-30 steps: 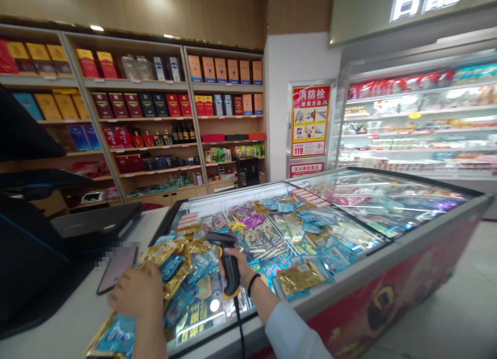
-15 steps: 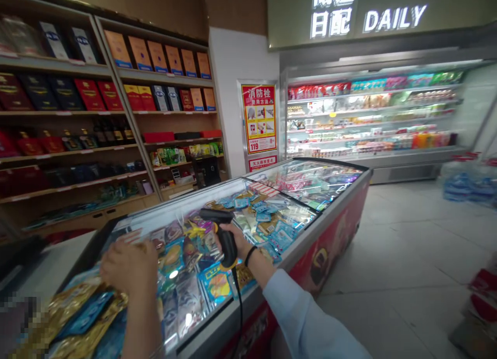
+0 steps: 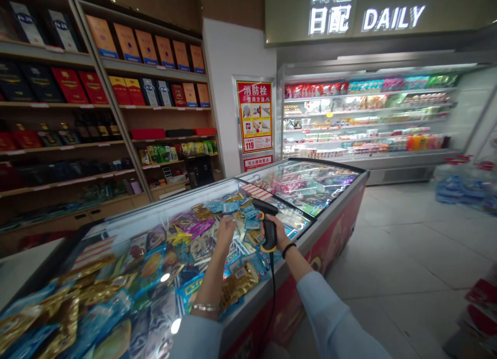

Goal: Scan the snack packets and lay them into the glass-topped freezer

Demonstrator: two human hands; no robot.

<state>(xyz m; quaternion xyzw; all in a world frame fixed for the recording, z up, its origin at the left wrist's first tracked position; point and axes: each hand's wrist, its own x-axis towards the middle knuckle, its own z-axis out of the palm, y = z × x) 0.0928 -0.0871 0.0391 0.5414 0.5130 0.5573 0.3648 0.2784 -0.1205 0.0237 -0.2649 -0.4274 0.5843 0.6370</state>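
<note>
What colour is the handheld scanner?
The handheld scanner is black with yellow-orange trim; best seen in the head view.

Two hands (image 3: 227, 227) (image 3: 277, 231), one scanner (image 3: 269, 235), one freezer (image 3: 337, 229), six top-shelf orange boxes (image 3: 146, 45), packets (image 3: 239, 283) too many to count

Wooden shelves (image 3: 149, 67), white wall (image 3: 238, 53), tiled floor (image 3: 392, 260), lit fridge (image 3: 388, 162), glowing sign (image 3: 394, 18)

A chest freezer (image 3: 337, 219) (red along its side) is serving as the surface, its glass top (image 3: 155, 209) bearing loose packets. A pile of gold and blue packets (image 3: 77, 302) is lying over the near left end, some overlapping. Further along, a scatter of small packets (image 3: 231, 206) is covering the middle, while one gold packet (image 3: 240, 283) is resting near the right-hand rim.
</note>
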